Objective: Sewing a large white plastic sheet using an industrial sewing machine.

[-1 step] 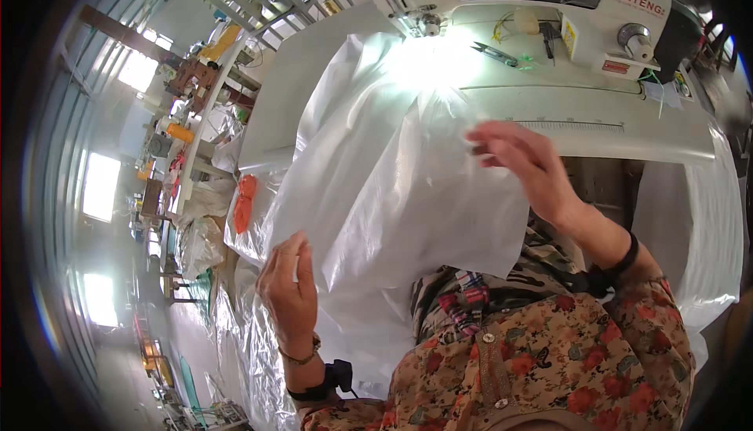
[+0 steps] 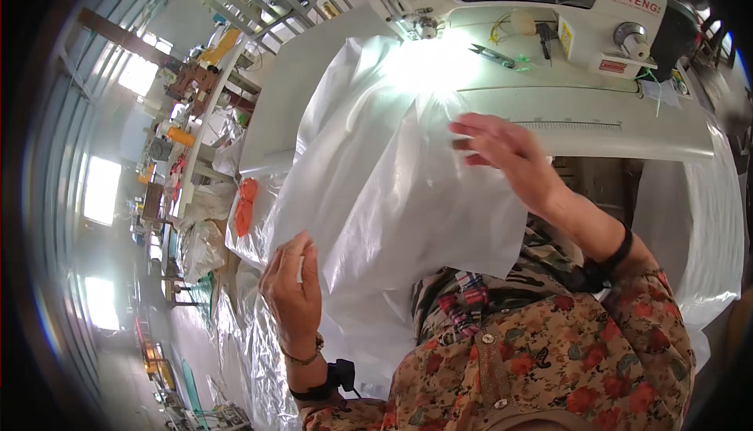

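Note:
A large, shiny white plastic sheet point(image 2: 392, 196) runs from under the bright lamp of the sewing machine point(image 2: 541, 0) down over the table edge to my lap. At its left side my left hand point(image 2: 294, 290) is closed, thumb against the fingers, with a bit of white showing between them. My right hand point(image 2: 506, 152) hovers over the sheet's upper right part, fingers loosely stretched and a little blurred, holding nothing that I can see. Glare hides the needle area.
Thread snips point(image 2: 494, 56) lie on the machine bed, right of the lamp glare. A ruler scale point(image 2: 572, 126) runs along the table's front. An orange bundle point(image 2: 245, 206) rests at the left table edge. Further left stands a cluttered bench with a yellow thread cone point(image 2: 180, 134).
My right hand has shifted slightly to the left over the sheet. The left hand and the sheet have stayed nearly in place.

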Motion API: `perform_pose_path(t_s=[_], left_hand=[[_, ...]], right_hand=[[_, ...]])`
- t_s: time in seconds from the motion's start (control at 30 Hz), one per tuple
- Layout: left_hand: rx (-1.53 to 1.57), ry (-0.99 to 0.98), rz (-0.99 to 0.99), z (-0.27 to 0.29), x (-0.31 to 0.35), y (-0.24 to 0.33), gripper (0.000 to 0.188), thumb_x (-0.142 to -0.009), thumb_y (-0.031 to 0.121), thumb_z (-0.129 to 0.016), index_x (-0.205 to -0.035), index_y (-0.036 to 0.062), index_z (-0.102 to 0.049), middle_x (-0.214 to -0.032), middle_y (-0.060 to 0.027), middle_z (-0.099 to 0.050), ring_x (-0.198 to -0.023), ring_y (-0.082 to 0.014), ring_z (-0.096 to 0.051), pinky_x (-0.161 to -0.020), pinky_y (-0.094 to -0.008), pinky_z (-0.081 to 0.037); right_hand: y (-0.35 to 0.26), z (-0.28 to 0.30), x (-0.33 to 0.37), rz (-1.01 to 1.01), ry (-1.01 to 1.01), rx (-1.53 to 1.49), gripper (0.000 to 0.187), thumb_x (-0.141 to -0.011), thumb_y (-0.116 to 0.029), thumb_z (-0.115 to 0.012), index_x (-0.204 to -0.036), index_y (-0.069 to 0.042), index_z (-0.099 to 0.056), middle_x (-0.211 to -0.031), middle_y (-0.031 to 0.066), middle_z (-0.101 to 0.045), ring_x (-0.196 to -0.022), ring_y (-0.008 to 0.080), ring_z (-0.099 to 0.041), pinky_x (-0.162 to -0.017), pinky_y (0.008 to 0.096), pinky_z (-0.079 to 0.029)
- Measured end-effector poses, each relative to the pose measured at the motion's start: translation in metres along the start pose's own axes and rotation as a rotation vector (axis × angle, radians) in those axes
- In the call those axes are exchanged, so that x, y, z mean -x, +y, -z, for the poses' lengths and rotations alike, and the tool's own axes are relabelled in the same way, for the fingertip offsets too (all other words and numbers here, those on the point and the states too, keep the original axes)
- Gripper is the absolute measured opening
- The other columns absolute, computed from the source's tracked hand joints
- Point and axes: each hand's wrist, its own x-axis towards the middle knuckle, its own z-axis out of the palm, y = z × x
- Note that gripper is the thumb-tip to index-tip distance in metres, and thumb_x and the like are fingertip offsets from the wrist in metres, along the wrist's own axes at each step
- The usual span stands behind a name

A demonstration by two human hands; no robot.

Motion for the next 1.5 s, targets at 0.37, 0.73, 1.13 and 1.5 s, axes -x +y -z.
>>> perform_pose_path(t_s=[0.37,0.73,1.13,1.5], left_hand=[[0.111,0.021,0.031,0.002,0.015,0.008,0.015,-0.087,0.005,-0.063,-0.099,-0.0032,-0.066,-0.088,-0.0154,-0.069,-0.078,-0.0264,-0.069,-0.07,-0.034,-0.052],[0.185,-0.062,0.026,-0.005,0.018,0.021,0.017,-0.087,0.009,-0.065,-0.1,-0.0031,-0.067,-0.089,-0.0159,-0.07,-0.077,-0.027,-0.069,-0.07,-0.0336,-0.052],[0.406,-0.258,-0.077,-0.013,0.023,0.061,0.017,-0.079,0.006,-0.072,-0.094,0.0003,-0.066,-0.081,-0.0114,-0.067,-0.07,-0.0255,-0.066,-0.064,-0.0331,-0.051],[0.336,-0.399,0.21,-0.064,0.055,0.042,0.014,-0.086,0.009,-0.063,-0.097,0.0005,-0.06,-0.078,-0.016,-0.064,-0.062,-0.0298,-0.062,-0.057,-0.0362,-0.048]], right_hand=[[0.028,-0.047,-0.054,0.011,0.185,-0.078,0.062,-0.095,-0.025,-0.059,-0.142,0.006,-0.036,-0.143,0.0173,-0.044,-0.128,0.0228,-0.046,-0.105,0.0346,-0.039],[0.07,-0.058,-0.052,-0.413,-0.046,-0.228,0.037,-0.089,-0.027,-0.067,-0.118,-0.004,-0.059,-0.099,0.0031,-0.068,-0.084,0.0115,-0.064,-0.077,0.0263,-0.051],[0.068,-0.095,0.082,-0.307,-1.112,0.123,0.052,-0.096,-0.04,-0.056,-0.13,0.0,-0.054,-0.122,0.015,-0.06,-0.108,0.0208,-0.056,-0.092,0.0328,-0.046],[0.029,-0.067,0.063,0.222,-0.987,0.997,0.036,-0.093,-0.032,-0.058,-0.111,-0.001,-0.059,-0.112,0.015,-0.062,-0.099,0.0313,-0.061,-0.086,0.0415,-0.049]])
